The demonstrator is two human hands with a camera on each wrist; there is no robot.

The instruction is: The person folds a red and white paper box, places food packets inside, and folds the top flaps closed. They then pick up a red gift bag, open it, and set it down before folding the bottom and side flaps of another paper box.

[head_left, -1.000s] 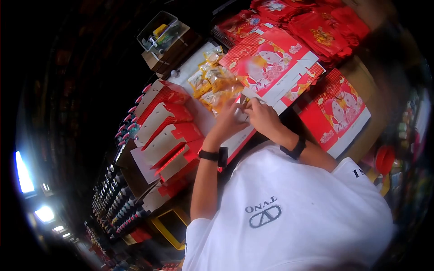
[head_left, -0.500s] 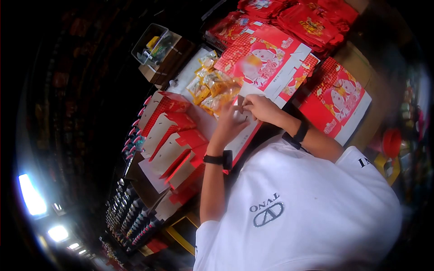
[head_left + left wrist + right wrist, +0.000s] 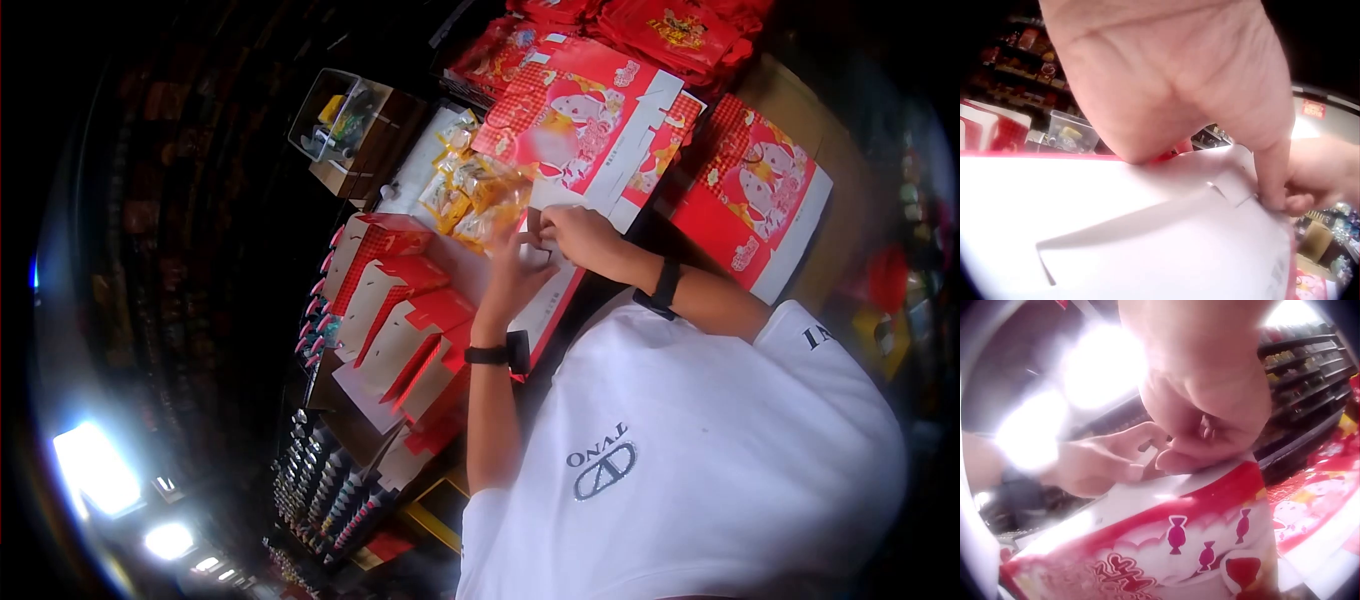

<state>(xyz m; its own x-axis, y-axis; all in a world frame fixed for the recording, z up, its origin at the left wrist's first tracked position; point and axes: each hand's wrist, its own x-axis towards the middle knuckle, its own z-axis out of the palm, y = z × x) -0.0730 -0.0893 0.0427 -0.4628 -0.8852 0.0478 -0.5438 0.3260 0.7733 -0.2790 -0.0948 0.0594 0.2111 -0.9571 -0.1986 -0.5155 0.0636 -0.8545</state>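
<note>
A red and white cardboard gift box (image 3: 1210,550), printed with candies, lies under both hands at the table's near side. At one end of it, my left hand (image 3: 512,280) straddles the edge, thumb and fingers gripping the white flap. My right hand (image 3: 585,240) meets it there, its curled fingers pinching the cardboard at the corner. In the left wrist view a small folded tab (image 3: 1235,186) shows beside the fingertips, above the creased white panel (image 3: 1135,250). The right wrist view has the fingertips of both hands close together on the box's upper edge.
Flat printed cartons (image 3: 590,125) are stacked beyond the right hand, with another carton (image 3: 755,195) farther right. Yellow packets (image 3: 475,195) lie behind the hands. Several opened red boxes (image 3: 400,310) stand at left. A clear bin (image 3: 335,115) and red bags (image 3: 680,35) are at the back.
The head view has shifted and turned slightly. Both hands stay together at the box's end, with only small finger movements; the right fingers have curled closer over the corner.
</note>
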